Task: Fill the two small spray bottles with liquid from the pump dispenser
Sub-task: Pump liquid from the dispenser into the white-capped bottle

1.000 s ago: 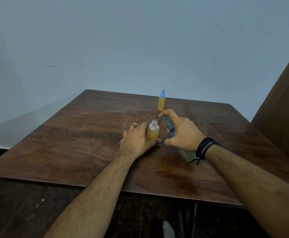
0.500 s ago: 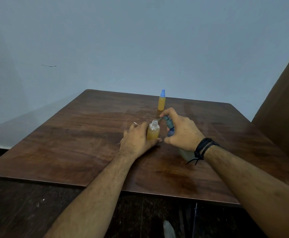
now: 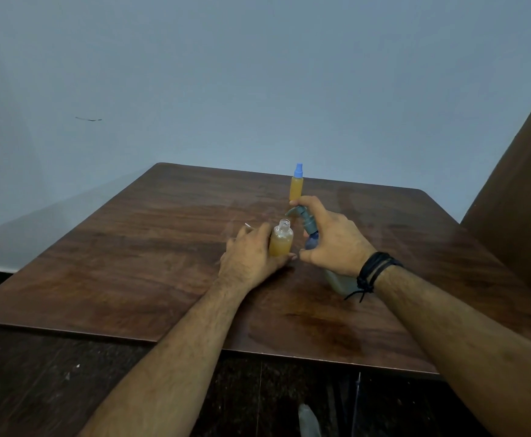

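An uncapped small clear bottle point(image 3: 282, 239), mostly full of amber liquid, stands upright on the wooden table point(image 3: 150, 253). My left hand point(image 3: 251, 257) grips it from the left. My right hand point(image 3: 333, 241) holds the tilted pump dispenser point(image 3: 308, 223), index finger on top of the dark pump head, whose spout points at the open bottle's mouth. The dispenser's pale body point(image 3: 340, 282) shows under my wrist. A second small bottle point(image 3: 296, 187), amber-filled with a blue spray cap, stands farther back.
A small white object point(image 3: 248, 225) lies on the table just behind my left hand. A brown wooden panel point(image 3: 522, 197) rises at the right. A pale wall stands behind the table. The near table edge runs under my forearms.
My right hand and the pump head have risen slightly above the open bottle's mouth. The left hand and both small bottles have stayed in place.
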